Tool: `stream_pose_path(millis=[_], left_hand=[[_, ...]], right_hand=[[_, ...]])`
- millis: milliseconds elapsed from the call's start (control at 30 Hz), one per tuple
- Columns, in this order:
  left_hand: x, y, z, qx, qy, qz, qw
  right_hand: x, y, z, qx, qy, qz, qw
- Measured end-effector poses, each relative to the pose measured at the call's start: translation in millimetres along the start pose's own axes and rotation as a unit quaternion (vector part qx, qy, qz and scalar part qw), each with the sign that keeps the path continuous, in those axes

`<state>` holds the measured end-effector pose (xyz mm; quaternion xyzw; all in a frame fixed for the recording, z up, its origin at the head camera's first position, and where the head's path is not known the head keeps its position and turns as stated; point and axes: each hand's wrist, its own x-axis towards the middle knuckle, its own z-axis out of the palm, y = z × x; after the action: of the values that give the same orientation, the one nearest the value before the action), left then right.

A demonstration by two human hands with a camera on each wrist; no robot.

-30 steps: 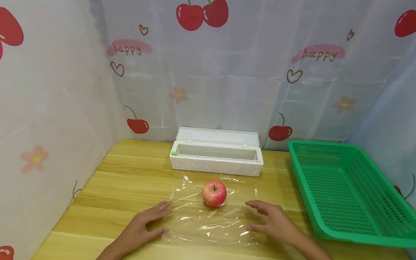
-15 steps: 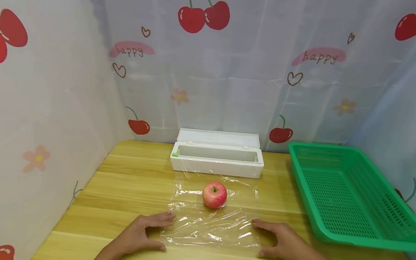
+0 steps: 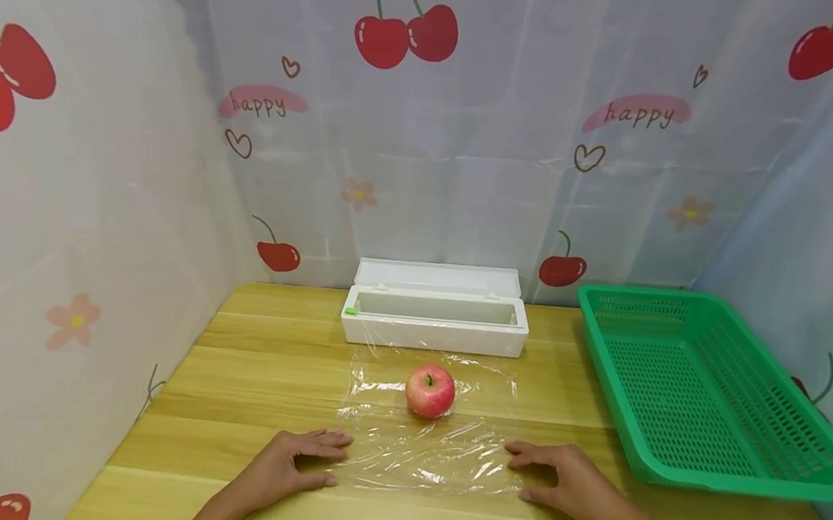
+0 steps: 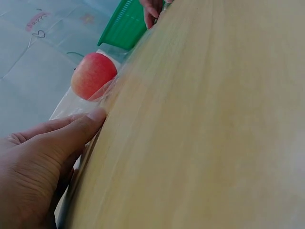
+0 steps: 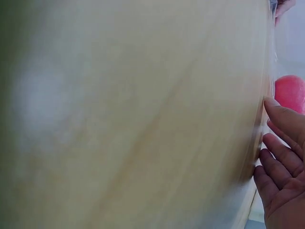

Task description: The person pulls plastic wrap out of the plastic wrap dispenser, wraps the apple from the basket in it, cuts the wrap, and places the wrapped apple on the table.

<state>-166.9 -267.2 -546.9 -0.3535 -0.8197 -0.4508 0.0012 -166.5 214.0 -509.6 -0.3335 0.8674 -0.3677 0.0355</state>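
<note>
A red apple (image 3: pixel 430 392) stands stem up on a sheet of clear plastic wrap (image 3: pixel 427 462) spread over the table. At the sheet's near left corner, my left hand (image 3: pixel 287 465) rests its fingertips along the edge, thumb apart from the fingers. My right hand (image 3: pixel 571 484) does the same at the near right side. In the left wrist view the left thumb (image 4: pixel 71 136) presses down at the table by the film, with the apple beyond it. Spread, relaxed fingers of the right hand (image 5: pixel 286 167) touch the surface in the right wrist view.
Behind the apple sits a white wrap dispenser box (image 3: pixel 433 335) with its lid raised; film trails from its front. A green perforated basket (image 3: pixel 614 396) stands on the right of the wooden table (image 3: pixel 222 400). Cherry-printed curtains (image 3: pixel 453 188) enclose the back and sides.
Both hands have come down onto the film's sides; the right one moved nearer to me and slightly right. The film's near part lies a little flatter. The apple stays on the film.
</note>
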Motion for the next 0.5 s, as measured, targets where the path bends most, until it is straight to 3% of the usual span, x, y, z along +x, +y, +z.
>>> stream_pose_path(millis=[233,400,500], left_hand=[[3.5,2.3,-1.5,-0.031,0.017,-0.038,0.9987],[6.2,3.1,-0.7,-0.049,0.031,-0.015,0.9982],[7.2,5.1,0.0,-0.069,0.042,-0.011,0.9967]], right_hand=[[3.4,-0.2,1.6,0.023,0.002,-0.004,0.9997],[6.1,-2.2,-0.8,-0.007,-0.001,0.017,0.9998],[7.7,-4.6,-4.1,0.004,-0.005,0.035,0.9994]])
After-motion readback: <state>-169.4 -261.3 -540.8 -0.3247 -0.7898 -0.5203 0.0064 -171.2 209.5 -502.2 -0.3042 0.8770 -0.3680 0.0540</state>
